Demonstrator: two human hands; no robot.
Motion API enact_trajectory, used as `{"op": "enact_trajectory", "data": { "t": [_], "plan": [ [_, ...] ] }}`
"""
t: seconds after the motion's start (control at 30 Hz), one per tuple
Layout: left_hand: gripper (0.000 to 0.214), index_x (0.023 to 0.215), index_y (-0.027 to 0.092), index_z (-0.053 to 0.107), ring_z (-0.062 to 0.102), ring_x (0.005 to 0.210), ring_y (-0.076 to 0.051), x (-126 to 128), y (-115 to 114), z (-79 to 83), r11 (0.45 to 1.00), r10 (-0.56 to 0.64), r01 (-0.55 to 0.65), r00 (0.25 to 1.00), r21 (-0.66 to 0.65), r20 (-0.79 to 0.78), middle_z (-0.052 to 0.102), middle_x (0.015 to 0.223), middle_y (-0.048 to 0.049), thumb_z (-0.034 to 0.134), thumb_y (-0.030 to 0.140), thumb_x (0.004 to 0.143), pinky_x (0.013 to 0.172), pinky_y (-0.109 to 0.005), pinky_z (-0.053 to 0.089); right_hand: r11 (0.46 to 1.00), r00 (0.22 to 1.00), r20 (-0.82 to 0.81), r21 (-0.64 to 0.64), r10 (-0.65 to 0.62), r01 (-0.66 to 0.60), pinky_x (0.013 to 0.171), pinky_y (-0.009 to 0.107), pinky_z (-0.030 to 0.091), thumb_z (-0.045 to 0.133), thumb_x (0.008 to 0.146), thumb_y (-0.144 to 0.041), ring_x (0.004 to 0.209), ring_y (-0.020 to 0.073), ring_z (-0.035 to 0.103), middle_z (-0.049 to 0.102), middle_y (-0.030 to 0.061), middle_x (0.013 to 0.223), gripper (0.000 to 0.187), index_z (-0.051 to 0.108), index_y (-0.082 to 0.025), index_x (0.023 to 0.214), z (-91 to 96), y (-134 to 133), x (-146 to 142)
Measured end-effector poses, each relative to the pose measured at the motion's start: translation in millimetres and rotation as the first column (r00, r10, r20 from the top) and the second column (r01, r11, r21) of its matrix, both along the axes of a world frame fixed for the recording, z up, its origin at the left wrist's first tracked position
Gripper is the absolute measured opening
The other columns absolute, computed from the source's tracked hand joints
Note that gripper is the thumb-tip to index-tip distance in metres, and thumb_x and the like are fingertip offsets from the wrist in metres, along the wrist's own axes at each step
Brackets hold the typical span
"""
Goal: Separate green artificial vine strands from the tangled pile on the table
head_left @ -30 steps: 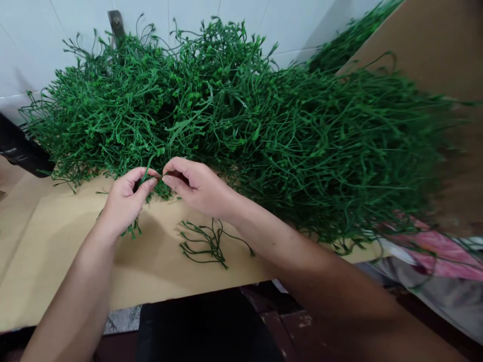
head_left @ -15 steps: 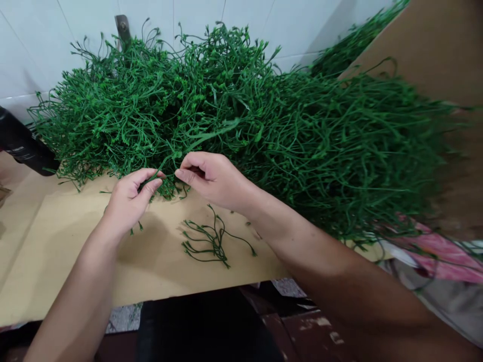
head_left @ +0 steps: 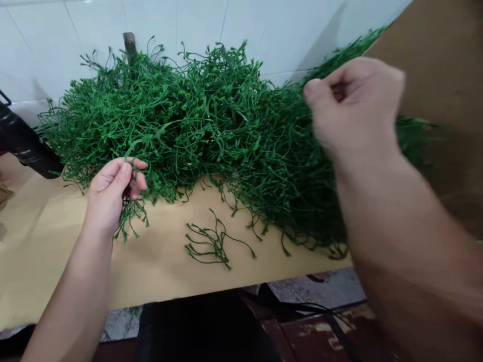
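Note:
My left hand (head_left: 111, 188) is closed around a green plant sprig (head_left: 132, 217), with a thumb-and-finger pinch at its upper part. Several thin stems with small forked tips hang below that fist, and a flatter green strand rises above the thumb. My right hand (head_left: 358, 108) is raised at the right, over the pile's far side, with its fingertips pinched together and slightly blurred. Whatever may be in that pinch is hidden. Between the two arms a small bunch of loose green stems (head_left: 215, 244) lies on the tan board (head_left: 166, 281).
A large heap of green sprigs (head_left: 196, 115) spreads along the white tiled wall (head_left: 199, 25). At the left leans a black bottle (head_left: 30, 146). A brown cardboard sheet (head_left: 437, 60) stands at the right. The board's front edge is near my dark-clothed lap (head_left: 207, 327).
My right hand has swung up and right, away from the left hand. My left hand has shifted slightly left with the sprig, whose stems now hang in view. The loose bunch stays put.

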State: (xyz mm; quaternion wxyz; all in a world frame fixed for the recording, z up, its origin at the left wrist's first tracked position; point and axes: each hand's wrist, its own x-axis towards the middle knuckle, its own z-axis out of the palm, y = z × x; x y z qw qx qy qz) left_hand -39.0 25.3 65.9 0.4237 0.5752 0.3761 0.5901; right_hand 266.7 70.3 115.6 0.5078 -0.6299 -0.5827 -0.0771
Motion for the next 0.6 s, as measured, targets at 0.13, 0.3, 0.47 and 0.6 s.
{"op": "enact_trajectory", "data": {
  "t": [0.13, 0.3, 0.47, 0.6],
  "plan": [
    [0.018, 0.082, 0.018, 0.068, 0.045, 0.051, -0.005, 5.3, 5.6, -4.5, 0.989, -0.074, 0.087, 0.991, -0.117, 0.112, 0.056, 0.065, 0.0007, 0.064, 0.035, 0.076, 0.044, -0.016, 0.039, 0.984, 0.983, 0.167, -0.151, -0.072, 0.098, 0.058, 0.029, 0.029, 0.056, 0.078, -0.032, 0.058, 0.0121, 0.038, 0.038, 0.0007, 0.059, 0.023, 0.048, -0.023, 0.058, 10.2, 13.7, 66.0],
    [0.019, 0.088, 0.02, 0.068, 0.047, 0.052, -0.005, 6.9, 7.5, -8.4, 0.979, -0.023, 0.056, 0.986, -0.196, 0.166, 0.051, 0.063, 0.0022, 0.061, 0.035, 0.079, 0.05, -0.017, 0.046, 0.983, 0.831, 0.527, 0.058, -0.177, 0.173, 0.073, 0.038, 0.034, 0.065, 0.072, -0.042, 0.1, 0.0283, 0.049, 0.048, 0.0065, 0.074, 0.02, 0.062, -0.022, 0.073, 6.1, 28.2, 95.8],
    [0.02, 0.088, 0.018, 0.068, 0.051, 0.053, -0.005, 9.2, 9.5, -8.9, 0.966, -0.079, 0.13, 0.971, -0.221, 0.226, 0.056, 0.066, 0.0015, 0.064, 0.035, 0.077, 0.05, -0.016, 0.045, 0.932, 0.797, 0.498, -0.065, 0.341, -0.357, 0.075, 0.035, 0.04, 0.048, 0.086, -0.035, 0.08, 0.0186, 0.053, 0.058, 0.008, 0.073, 0.027, 0.064, -0.016, 0.074, -17.6, -22.2, -27.6],
    [0.023, 0.087, 0.018, 0.069, 0.053, 0.053, -0.004, 12.9, 11.9, -14.3, 0.963, -0.061, 0.123, 0.966, -0.238, 0.251, 0.06, 0.065, 0.0025, 0.07, 0.034, 0.07, 0.052, -0.016, 0.045, 0.72, 0.71, 0.139, -0.229, 0.69, -0.655, 0.072, 0.029, 0.039, 0.052, 0.084, -0.035, 0.077, 0.0136, 0.05, 0.057, 0.0056, 0.079, 0.023, 0.058, -0.013, 0.08, -43.7, -36.3, -124.8]
  ]
}}
